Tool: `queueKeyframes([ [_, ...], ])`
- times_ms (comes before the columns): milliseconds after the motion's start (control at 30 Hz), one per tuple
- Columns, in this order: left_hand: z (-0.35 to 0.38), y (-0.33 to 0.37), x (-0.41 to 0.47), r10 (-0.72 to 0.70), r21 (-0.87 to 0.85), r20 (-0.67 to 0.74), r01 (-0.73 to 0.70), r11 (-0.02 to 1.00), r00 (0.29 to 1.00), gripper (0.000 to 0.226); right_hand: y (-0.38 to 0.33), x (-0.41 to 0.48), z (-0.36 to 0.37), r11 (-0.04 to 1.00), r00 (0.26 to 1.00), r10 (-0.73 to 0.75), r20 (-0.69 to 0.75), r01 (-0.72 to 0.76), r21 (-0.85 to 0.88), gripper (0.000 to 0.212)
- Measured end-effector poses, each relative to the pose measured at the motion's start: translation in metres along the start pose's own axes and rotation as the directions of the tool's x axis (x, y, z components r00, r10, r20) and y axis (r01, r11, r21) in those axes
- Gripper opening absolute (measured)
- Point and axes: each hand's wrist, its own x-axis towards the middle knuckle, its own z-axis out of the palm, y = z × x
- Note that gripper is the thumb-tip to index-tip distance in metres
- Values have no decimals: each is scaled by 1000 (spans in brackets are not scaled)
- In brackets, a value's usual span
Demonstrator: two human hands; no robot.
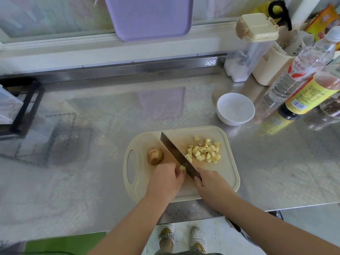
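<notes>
While your left hand [165, 178] pinches the small yellow chunk [182, 168] on the cutting board [230, 162] hard against the cleaver [176, 153], which your right hand [211, 183] grips with fingers wrapped round its handle, a slipping chunk could let the edge reach your fingertips.

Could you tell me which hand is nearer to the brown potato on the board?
Left. The left hand, holding a piece, is right beside the potato; the right hand grips the knife further right.
</notes>
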Motion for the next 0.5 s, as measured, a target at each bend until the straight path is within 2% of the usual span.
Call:
queueKeyframes([
  [167, -3, -3, 1, 21, 15, 30, -22, 1000, 999, 29, -6, 7, 0, 999, 999, 28, -46, -26, 46, 21],
  [267, -5, -5, 0, 59, 32, 35, -60, 998, 998, 20, 1, 4, -4, 996, 995, 47, -87, -40, 81, 19],
  [367, -7, -8, 0, 105, -1, -5, -105, 995, 994, 13, 11, -1, -13, 996, 997, -13, -72, 19, 86, 14],
  [500, -8, -10, 1, 114, -9, -54, -115, 993, 992, 12, 16, -6, -20, 995, 997, -51, -57, 56, 85, 21],
])
